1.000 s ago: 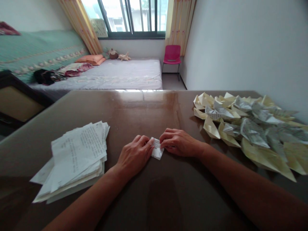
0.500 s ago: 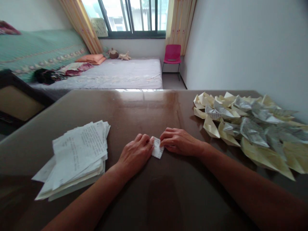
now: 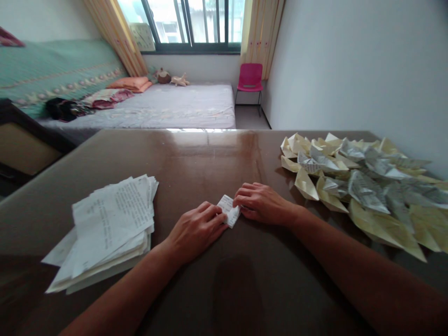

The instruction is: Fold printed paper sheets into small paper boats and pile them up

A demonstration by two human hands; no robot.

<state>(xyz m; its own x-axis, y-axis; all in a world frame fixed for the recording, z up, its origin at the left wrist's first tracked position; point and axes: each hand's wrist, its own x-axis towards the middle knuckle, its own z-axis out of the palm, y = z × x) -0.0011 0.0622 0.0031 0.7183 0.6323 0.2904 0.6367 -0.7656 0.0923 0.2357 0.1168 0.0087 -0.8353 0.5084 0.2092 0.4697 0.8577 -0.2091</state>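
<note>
Both hands work at the middle of the table (image 3: 196,177). Left hand (image 3: 198,231): fingers bent and drawn together, tips laid on the left and near edges of a small folded paper (image 3: 226,205); whether the thumb grips it from beneath cannot be told. Right hand (image 3: 264,204): fingers curled, thumb tucked below, tips pinching the right edge. The small folded paper lies between the hands, low against the table, set at a slant, with print on its upper face.

Step in hand, as judged from the hand positions: edge alignment and creasing of the small folded paper. A next move of this kind calls for one hand to secure the piece while the fingertips of the other run firmly along the fold. Caution: uneven pressure may skew the layers, and the glossy surface may let the piece slide.

Surroundings: a stack of printed sheets (image 3: 114,219) lies to the left of the left hand, its edges uneven. Paper boats (image 3: 367,186), cream and printed white, crowd together beyond and to the right of the right hand, well apart from its fingers. Ahead of both hands, past the far table edge, are a bed (image 3: 192,105) and a pink chair (image 3: 250,77). No object obstructs the fingers; the right forearm passes near the closest boats, where a wide sweep could disturb them
</note>
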